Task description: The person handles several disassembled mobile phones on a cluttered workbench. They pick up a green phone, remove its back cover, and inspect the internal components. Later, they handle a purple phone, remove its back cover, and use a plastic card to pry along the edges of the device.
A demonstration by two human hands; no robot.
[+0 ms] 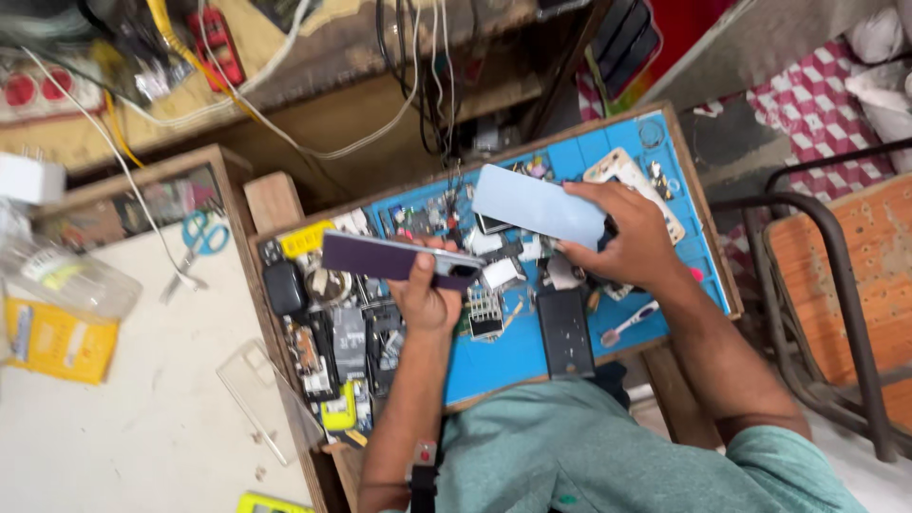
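A wooden-edged surface [705, 218] covered by a blue mat carries scattered phone parts. Above it, the right hand [627, 237] is closed around the end of a pale blue phone back panel [537, 204], held flat over the mat's far side. The left hand [427, 294] grips a dark purple phone [399, 258] by its lower edge, level, just beside the panel. A black phone [566, 332] lies on the mat beneath them.
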